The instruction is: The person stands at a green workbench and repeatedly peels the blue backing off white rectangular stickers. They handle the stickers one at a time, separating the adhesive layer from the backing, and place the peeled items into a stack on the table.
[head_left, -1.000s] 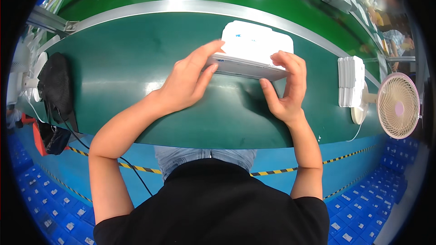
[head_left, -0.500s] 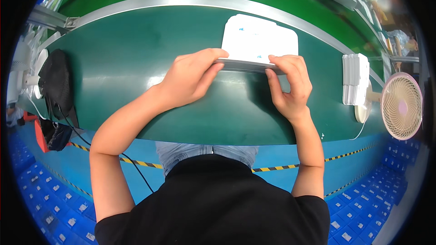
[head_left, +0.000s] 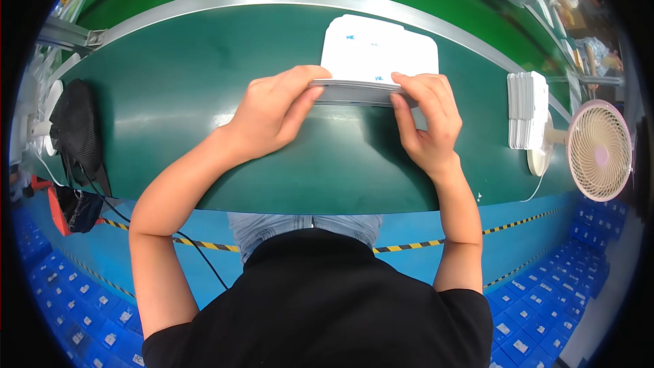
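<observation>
Both bare hands, the left hand (head_left: 276, 109) and the right hand (head_left: 434, 112), sit a little higher and farther left in the frame with the flat stack of white, round-cornered sheets (head_left: 381, 48) than half a second ago; the dark-green bench top (head_left: 170, 102) and the round cream-coloured fan with a pink hub (head_left: 599, 150) shift the same way, so much of this looks like camera movement. Against one second ago, the right thumb lies closer to its fingertips.

The stack lies in the upper centre of the frame, its long axis running left to right and dipping slightly toward the right. Its body stretches from the fingertips toward the top of the frame, away from the person. Neither hand is nearer, as both touch the near edge: the left by the near left corner, the right toward the right end.

Each hand is nearly closed, fingertips on top and thumb below, with the layered edge and part of the grey front face between. How firmly they press cannot be told. Well apart, at the frame's right, a pile of thin white pieces (head_left: 526, 112) stands beside the fan.
</observation>
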Demonstrator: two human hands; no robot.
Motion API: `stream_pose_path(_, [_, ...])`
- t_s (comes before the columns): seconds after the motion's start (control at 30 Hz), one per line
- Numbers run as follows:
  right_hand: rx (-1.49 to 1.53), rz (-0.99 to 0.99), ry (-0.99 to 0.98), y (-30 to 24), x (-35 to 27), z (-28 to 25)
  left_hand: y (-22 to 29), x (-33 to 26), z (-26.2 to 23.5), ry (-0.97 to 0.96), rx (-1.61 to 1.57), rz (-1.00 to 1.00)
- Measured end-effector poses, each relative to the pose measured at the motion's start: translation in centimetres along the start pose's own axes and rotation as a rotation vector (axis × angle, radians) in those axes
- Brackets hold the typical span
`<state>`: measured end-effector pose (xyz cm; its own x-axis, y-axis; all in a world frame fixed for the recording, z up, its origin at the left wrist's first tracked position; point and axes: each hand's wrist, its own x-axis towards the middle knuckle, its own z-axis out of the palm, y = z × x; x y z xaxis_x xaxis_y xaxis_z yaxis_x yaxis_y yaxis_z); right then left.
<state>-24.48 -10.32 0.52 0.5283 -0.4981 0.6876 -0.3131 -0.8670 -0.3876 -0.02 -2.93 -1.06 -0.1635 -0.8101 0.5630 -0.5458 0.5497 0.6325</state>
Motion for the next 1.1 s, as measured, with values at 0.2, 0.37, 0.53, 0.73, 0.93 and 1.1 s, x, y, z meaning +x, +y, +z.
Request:
stream_pose_path(0.2, [0.000, 0.070, -0.054, -0.5, 0.4, -1.0, 1.1, 0.5, -0.7, -0.129, -0.234, -0.231])
stream_pose_path(0.37, [0.252, 0.379, -0.280, -0.5, 0.6, -1.7, 1.9, 0.3, -0.5, -0.269, -0.633, -0.648])
stream_pose_path(0.53, [0.315, 0.456, -0.410, -0.8, 0.7, -1.7, 2.1, -0.2, 0.0, -0.445, -0.489, -0.654])
stream_pose_path(0.73, [0.313, 0.422, -0.453, -1.0, 0.4, -1.2, 2.0, -0.1, -0.1, -0.445, -0.360, -0.509])
stream_pose_path(0.93, [0.242, 0.141, -0.449, -1.4, -0.2, 0.3, 1.2, 0.4, 0.1, -0.383, -0.270, -0.247])
stream_pose_path(1.1, [0.234, 0.043, -0.429, -1.3, -0.4, 0.8, 1.3, 0.2, -0.3, -0.417, -0.198, -0.220])
